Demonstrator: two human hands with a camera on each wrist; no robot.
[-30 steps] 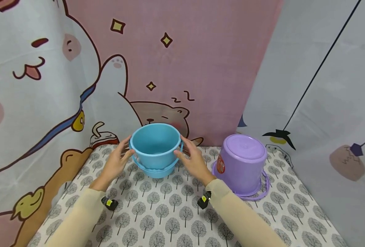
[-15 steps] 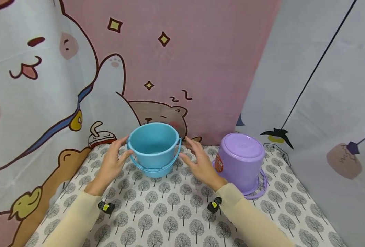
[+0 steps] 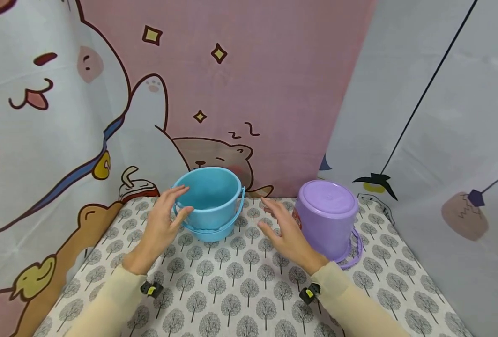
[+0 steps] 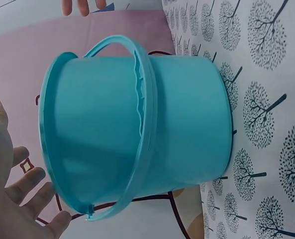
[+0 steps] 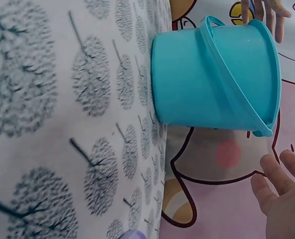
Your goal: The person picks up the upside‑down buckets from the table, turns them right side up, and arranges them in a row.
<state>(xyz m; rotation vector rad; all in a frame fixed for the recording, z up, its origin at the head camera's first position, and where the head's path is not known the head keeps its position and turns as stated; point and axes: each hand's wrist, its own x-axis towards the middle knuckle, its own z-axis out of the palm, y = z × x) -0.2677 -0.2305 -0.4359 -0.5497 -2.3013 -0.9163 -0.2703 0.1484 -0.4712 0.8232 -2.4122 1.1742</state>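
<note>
My left hand point(image 3: 158, 227) hides some of the blue bucket point(image 3: 215, 217); my right hand point(image 3: 288, 238), some of the purple bucket point(image 3: 329, 229), whose label point(image 3: 297, 218) I can't read. The head view crops my sleeves point(image 3: 109, 299).

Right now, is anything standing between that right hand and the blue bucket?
Nothing visible is. The head and right wrist views both show an open gap between the right hand and the blue bucket. The upturned purple bucket stands on the hand's other side, out of that path.
</note>
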